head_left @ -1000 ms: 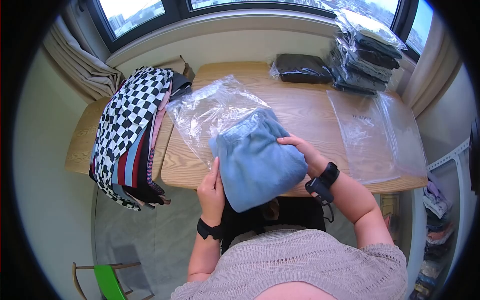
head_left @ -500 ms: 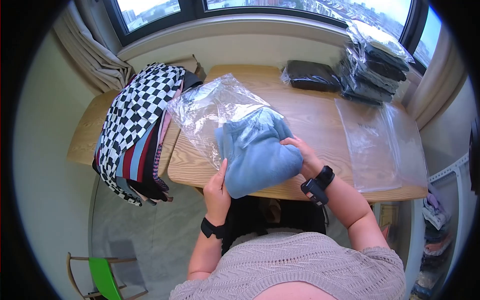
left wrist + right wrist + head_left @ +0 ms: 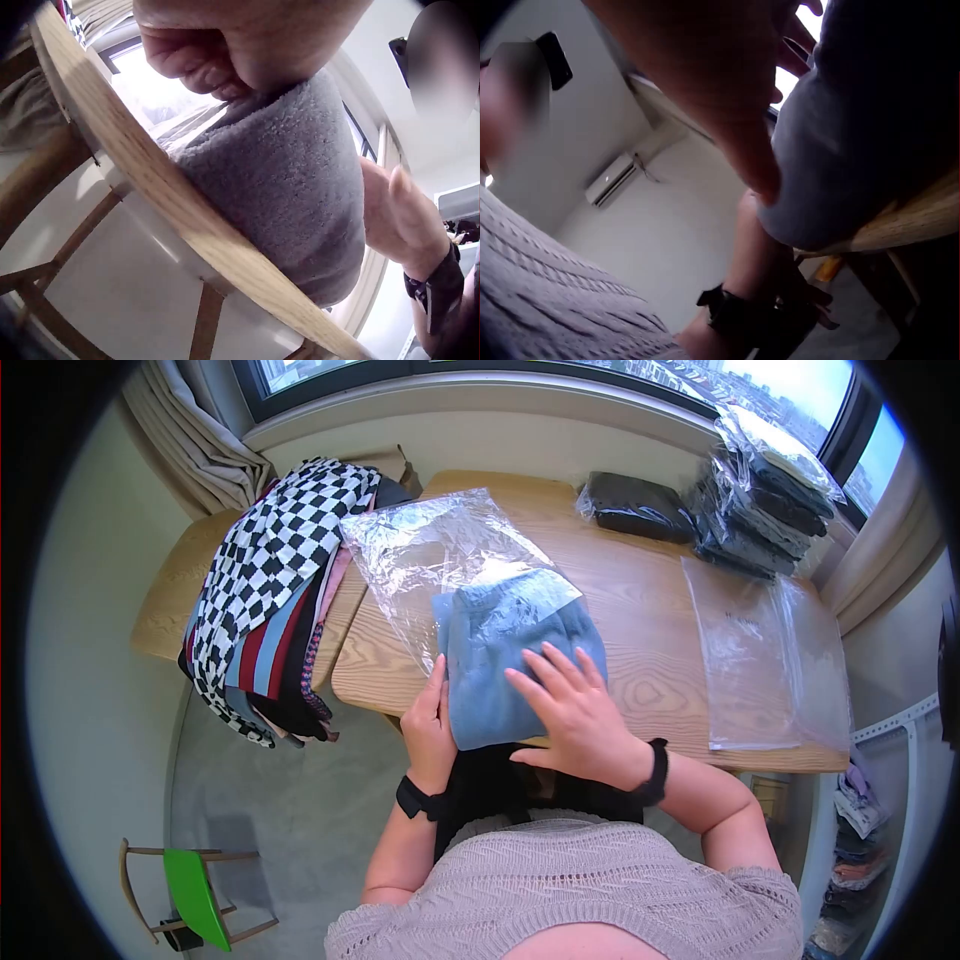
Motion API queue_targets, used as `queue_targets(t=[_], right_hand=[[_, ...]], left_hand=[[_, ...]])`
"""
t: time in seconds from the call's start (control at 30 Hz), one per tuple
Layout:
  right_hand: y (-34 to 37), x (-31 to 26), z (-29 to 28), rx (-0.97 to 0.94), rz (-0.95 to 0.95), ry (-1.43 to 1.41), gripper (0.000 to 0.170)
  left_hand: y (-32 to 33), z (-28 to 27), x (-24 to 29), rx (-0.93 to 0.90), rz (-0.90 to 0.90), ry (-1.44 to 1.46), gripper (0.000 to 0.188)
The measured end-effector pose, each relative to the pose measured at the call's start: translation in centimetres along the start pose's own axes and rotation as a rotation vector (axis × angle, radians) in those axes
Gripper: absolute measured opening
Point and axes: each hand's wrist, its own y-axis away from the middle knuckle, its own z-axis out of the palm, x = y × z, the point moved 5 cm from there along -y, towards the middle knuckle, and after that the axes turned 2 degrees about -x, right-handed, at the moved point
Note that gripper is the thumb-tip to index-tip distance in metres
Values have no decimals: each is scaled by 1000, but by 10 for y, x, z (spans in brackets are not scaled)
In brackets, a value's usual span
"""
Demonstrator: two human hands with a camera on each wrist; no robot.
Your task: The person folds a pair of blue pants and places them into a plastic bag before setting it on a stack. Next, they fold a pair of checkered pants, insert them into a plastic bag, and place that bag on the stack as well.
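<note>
A folded light-blue fleece garment [image 3: 485, 700] lies at the table's front edge, its far part inside a clear plastic bag [image 3: 415, 550]. The bag's loose end spreads flat toward the back left. My left hand [image 3: 428, 735] grips the garment's left side; in the left wrist view its curled fingers [image 3: 199, 64] are at the thick folded fleece [image 3: 281, 180]. With fingers spread, my right hand [image 3: 585, 725] rests on top of the garment near its right side, the thumb pointing left.
Checkered and striped clothes [image 3: 275, 575] are heaped on the left. At the back right stand a bagged dark garment [image 3: 640, 505] and a stack of bagged clothes [image 3: 755, 510]. Flat plastic bags [image 3: 750, 660] lie on the table's [image 3: 650, 660] right. A green chair [image 3: 195, 900] stands behind left.
My right hand has let go of the garment's right edge and come over its top with fingers spread. The garment now lies flatter and squarer; my left hand keeps its hold.
</note>
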Motion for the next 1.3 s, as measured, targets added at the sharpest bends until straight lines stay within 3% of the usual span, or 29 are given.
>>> queue_targets(t=[0.17, 0.23, 0.27, 0.33, 0.37, 0.43, 0.5, 0.6, 0.67, 0.8, 0.97, 1.17, 1.3], right_hand=[[-24, 9, 31, -64, -72, 113, 75], [-27, 13, 37, -107, -199, 119, 73], [-28, 17, 38, -136, -204, 99, 72], [-32, 25, 38, -153, -233, 80, 72], [-33, 28, 38, -168, -257, 63, 73], [-37, 33, 32, -217, -237, 27, 74], [-39, 36, 33, -246, -262, -37, 77], [-43, 34, 30, -257, -250, -78, 74], [-44, 33, 30, -230, -253, -80, 71], [-43, 31, 31, -205, -246, -80, 70], [-39, 30, 32, -127, -239, -101, 67], [-42, 34, 35, -143, -267, -112, 72], [-52, 45, 25, -157, -252, -249, 71]], left_hand=[[0, -6, -4, 57, 109, -51, 37], [4, -14, -19, 32, -240, -97, 32], [7, -16, -21, 36, -242, -100, 32], [17, -28, -11, 289, -11, -141, 20], [30, -33, -10, 288, -16, -141, 20], [59, -24, 14, -121, 433, -128, 27], [80, -1, 35, -448, 608, 62, 29], [69, 34, 62, -562, 581, 38, 35], [64, 54, 53, -545, 387, -318, 49], [62, 79, 51, -562, 281, -357, 60], [54, 91, 38, -609, 25, -452, 71], [45, 88, 38, -409, 130, -435, 70], [36, 86, 25, -442, 55, -453, 76]])
